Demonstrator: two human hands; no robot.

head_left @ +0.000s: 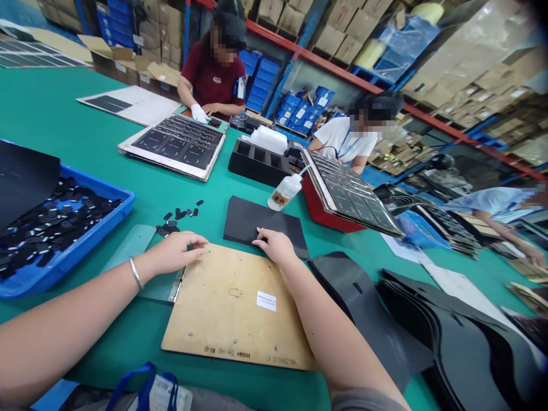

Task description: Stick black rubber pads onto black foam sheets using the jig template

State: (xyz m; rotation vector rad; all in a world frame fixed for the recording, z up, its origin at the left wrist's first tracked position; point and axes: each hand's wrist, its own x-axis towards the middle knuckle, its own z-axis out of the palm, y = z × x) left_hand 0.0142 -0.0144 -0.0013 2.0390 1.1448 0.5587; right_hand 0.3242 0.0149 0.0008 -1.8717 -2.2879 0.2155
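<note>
My left hand (178,253) hovers with curled fingers above the upper left corner of a plywood die board (235,331), holding nothing visible. My right hand (276,245) rests its fingertips on the near edge of a black foam sheet (261,225), just beyond the board's top edge. A pale green plastic sheet (148,279) lies under my left wrist, with a metal clip at its edge. Several small black foam pieces (180,214) are scattered just beyond my left fingers.
A blue tray (92,234) heaped with black pieces stands at left. Curved black sheets (445,331) lie at right. Beyond are a plastic squeeze bottle (285,193), a black compartment box (257,162), and two loaded boards. Co-workers sit around the green table.
</note>
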